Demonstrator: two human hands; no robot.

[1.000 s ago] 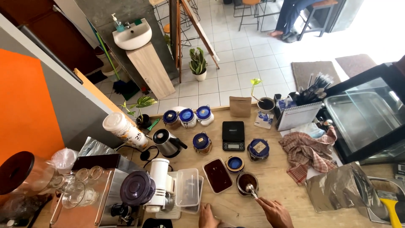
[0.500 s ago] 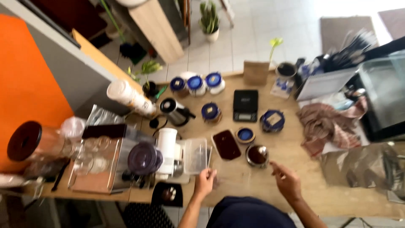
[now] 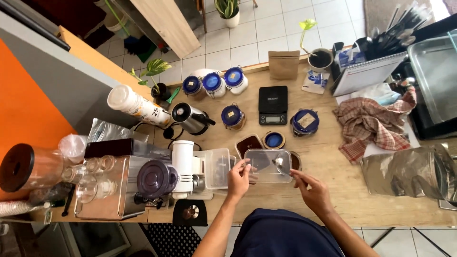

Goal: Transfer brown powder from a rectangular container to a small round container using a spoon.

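My left hand (image 3: 238, 178) grips the left edge of a clear rectangular plastic container (image 3: 268, 166) and holds it above the wooden counter (image 3: 333, 190). My right hand (image 3: 310, 189) pinches the handle of a small metal spoon (image 3: 280, 164), whose bowl lies over the container's right part. A dark round cup (image 3: 297, 162) shows just past the container's right edge, partly hidden by it. A dark brown oblong dish (image 3: 247, 142) and a small blue-lidded tin (image 3: 274, 140) lie just behind the container.
A white grinder (image 3: 183, 164) with a second clear box (image 3: 216, 167) stands to the left. Behind are a black scale (image 3: 273, 104), a steel kettle (image 3: 190, 118) and several blue-lidded jars (image 3: 233, 116). A checked cloth (image 3: 371, 121) and a silver bag (image 3: 409, 171) lie to the right.
My left hand has taken up the clear container from beside the grinder and brought it over the cup. My right hand moved in with the spoon. The view has tilted closer to the counter.
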